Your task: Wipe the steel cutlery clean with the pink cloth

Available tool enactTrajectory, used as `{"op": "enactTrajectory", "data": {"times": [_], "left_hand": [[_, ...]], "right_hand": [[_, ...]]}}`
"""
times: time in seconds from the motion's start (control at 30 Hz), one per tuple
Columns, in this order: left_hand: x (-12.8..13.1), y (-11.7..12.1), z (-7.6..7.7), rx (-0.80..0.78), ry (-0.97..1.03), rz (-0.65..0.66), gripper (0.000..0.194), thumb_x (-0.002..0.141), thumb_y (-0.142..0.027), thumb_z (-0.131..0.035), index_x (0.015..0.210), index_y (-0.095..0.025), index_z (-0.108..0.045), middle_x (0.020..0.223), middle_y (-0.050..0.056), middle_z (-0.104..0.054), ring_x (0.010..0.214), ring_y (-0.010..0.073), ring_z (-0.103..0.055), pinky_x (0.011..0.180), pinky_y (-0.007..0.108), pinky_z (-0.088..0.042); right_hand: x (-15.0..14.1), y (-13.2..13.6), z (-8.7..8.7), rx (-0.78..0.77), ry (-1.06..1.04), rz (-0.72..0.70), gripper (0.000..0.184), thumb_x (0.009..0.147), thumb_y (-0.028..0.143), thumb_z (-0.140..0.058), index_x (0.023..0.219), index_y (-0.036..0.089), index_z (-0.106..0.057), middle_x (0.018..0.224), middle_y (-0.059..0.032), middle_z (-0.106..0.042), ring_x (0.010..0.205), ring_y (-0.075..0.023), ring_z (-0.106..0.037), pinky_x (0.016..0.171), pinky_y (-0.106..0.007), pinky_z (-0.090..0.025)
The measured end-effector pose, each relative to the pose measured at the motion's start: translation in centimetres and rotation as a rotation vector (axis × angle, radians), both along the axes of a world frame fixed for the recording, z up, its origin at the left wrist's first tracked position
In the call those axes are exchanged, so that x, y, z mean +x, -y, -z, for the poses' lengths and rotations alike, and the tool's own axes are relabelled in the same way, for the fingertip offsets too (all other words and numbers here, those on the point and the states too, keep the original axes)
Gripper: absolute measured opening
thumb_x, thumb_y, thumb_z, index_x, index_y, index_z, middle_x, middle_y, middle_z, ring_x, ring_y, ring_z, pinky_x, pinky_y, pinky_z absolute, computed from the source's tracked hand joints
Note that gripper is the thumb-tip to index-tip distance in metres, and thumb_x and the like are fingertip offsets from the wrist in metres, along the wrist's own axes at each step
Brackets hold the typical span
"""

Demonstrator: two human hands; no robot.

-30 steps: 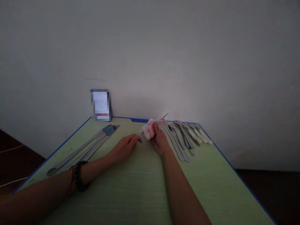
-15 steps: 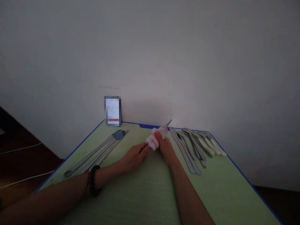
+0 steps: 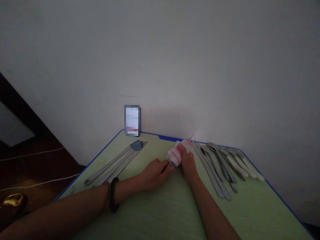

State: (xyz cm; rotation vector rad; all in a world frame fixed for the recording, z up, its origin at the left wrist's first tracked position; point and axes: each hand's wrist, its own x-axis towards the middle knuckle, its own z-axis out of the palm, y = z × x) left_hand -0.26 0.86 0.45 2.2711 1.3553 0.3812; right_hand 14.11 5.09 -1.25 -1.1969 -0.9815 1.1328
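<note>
My left hand (image 3: 157, 173) is closed on the handle end of a table knife (image 3: 192, 136). Its narrow blade tip pokes out at the far end of a white and pink cloth (image 3: 175, 155); the middle is hidden inside. Wrapped round the knife, the cloth is gripped by my right hand (image 3: 188, 163), thumb on top. Both hands are above the middle of the green table (image 3: 160, 213). To their left lie several long metal utensils (image 3: 117, 160), one with a broad head. Close by on the right is a row of metal cutlery (image 3: 212, 176), spoons among it.
White-handled cutlery (image 3: 237, 165) lies at the right end of the row. A phone-like device (image 3: 132, 120) with a lit, blurred screen leans upright against the wall (image 3: 175, 66). The table has a blue rim (image 3: 170, 138). A pale cable (image 3: 37, 181) runs at the left.
The view has swung left, so the table things appear further right. The knife tip shows less beyond the cloth, and the handle now shows between the cloth and my left hand.
</note>
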Motion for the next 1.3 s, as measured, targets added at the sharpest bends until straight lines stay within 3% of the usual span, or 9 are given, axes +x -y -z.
{"op": "enactTrajectory", "data": {"times": [0.2, 0.47, 0.7, 0.97, 1.17, 1.3], "left_hand": [[0.2, 0.1, 0.1, 0.013, -0.007, 0.033, 0.036, 0.096, -0.033, -0.027, 0.083, -0.018, -0.058, 0.072, 0.005, -0.063, 0.073, 0.0212, -0.053, 0.074, 0.033, -0.039], [0.3, 0.3, 0.3, 0.038, -0.050, 0.028, 0.034, 0.094, -0.034, -0.029, 0.071, -0.020, -0.050, 0.067, 0.004, -0.058, 0.071, 0.0213, -0.052, 0.072, 0.032, -0.038], [0.6, 0.7, -0.1, -0.022, 0.045, 0.052, 0.039, 0.092, -0.035, -0.033, 0.057, -0.022, -0.042, 0.052, 0.000, -0.058, 0.063, 0.0182, -0.055, 0.077, 0.031, -0.040], [0.5, 0.5, 0.6, -0.036, 0.108, 0.097, 0.044, 0.093, -0.036, -0.032, 0.053, -0.022, -0.047, 0.046, -0.001, -0.063, 0.054, 0.0152, -0.057, 0.084, 0.030, -0.041], [0.4, 0.5, 0.6, -0.102, 0.144, 0.109, 0.045, 0.091, -0.033, -0.033, 0.049, -0.022, -0.045, 0.040, -0.004, -0.057, 0.042, 0.0124, -0.052, 0.080, 0.028, -0.044], [0.5, 0.6, 0.5, -0.063, 0.106, 0.115, 0.041, 0.088, -0.032, -0.036, 0.049, -0.022, -0.041, 0.041, -0.002, -0.057, 0.052, 0.0148, -0.053, 0.079, 0.029, -0.042]], "right_hand": [[0.0, -0.1, -0.3, -0.003, 0.061, -0.050, 0.033, 0.069, 0.049, -0.058, 0.056, 0.020, -0.050, 0.052, 0.0016, -0.050, 0.051, -0.0136, -0.044, 0.050, -0.028, -0.037], [-0.4, 0.4, -1.3, -0.029, 0.167, 0.077, 0.033, 0.071, 0.047, -0.054, 0.051, 0.021, -0.048, 0.048, 0.0015, -0.045, 0.049, -0.0138, -0.042, 0.048, -0.028, -0.032], [-0.2, 0.9, -0.8, 0.013, 0.131, 0.013, 0.034, 0.070, 0.051, -0.053, 0.055, 0.021, -0.047, 0.051, 0.0015, -0.048, 0.051, -0.0143, -0.043, 0.051, -0.028, -0.035], [-0.2, 1.2, -0.7, 0.042, 0.179, -0.031, 0.034, 0.071, 0.049, -0.055, 0.054, 0.020, -0.048, 0.050, 0.0024, -0.046, 0.052, -0.0130, -0.042, 0.051, -0.026, -0.033], [-0.2, 1.4, -0.7, 0.025, 0.196, -0.063, 0.035, 0.072, 0.049, -0.053, 0.052, 0.021, -0.044, 0.050, 0.0027, -0.043, 0.050, -0.0123, -0.039, 0.049, -0.026, -0.031], [0.3, 1.0, -0.5, 0.032, 0.109, -0.044, 0.032, 0.073, 0.049, -0.054, 0.059, 0.021, -0.050, 0.052, 0.0017, -0.047, 0.053, -0.0140, -0.042, 0.052, -0.027, -0.035]]}}
